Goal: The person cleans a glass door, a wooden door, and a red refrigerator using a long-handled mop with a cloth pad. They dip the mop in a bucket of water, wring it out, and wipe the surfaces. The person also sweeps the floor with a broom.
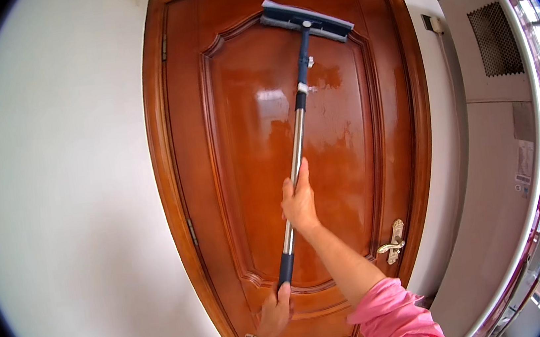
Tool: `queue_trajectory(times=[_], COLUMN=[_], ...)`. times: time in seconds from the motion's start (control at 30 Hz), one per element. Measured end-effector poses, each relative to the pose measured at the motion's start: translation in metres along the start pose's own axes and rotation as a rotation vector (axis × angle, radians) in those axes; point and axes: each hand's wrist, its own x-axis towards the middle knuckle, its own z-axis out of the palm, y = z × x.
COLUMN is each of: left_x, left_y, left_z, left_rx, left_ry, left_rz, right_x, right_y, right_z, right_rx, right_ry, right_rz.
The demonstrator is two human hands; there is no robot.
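Observation:
A long-handled squeegee with a dark blue head (pixel 308 20) lies across the upper part of a brown wooden panel door (pixel 260 169). Its head slants down to the right, with a pale blade along the top and a grey scrubbing pad below. My right hand (pixel 299 202) is wrapped around the middle of the metal pole (pixel 298 133). Lower down, my left hand (pixel 275 312) holds the dark grip (pixel 286 268) at the pole's end. Wet, glossy patches show on the door's raised centre panel.
A metal lever handle (pixel 392 244) sits on the door's lower right, with hinges (pixel 192 231) on its left. White wall (pixel 75 165) stands at left. A tall pale cabinet-like unit (pixel 490 168) with a perforated vent stands at right, near a wall socket with a plug (pixel 433 24).

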Motion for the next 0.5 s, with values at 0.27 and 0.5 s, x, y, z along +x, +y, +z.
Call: queue_trajectory(times=[0.27,0.5], left_x=[0.021,-0.007], left_y=[-0.002,-0.053], left_z=[-0.058,-0.017], left_rx=[0.064,-0.335], left_ry=[0.034,-0.124], left_rz=[0.099,-0.108], right_x=[0.003,-0.025], right_y=[-0.006,0.026], right_z=[0.045,0.036], right_rx=[-0.084,-0.448], right_ry=[0.036,-0.02], right_rz=[0.011,-0.097])
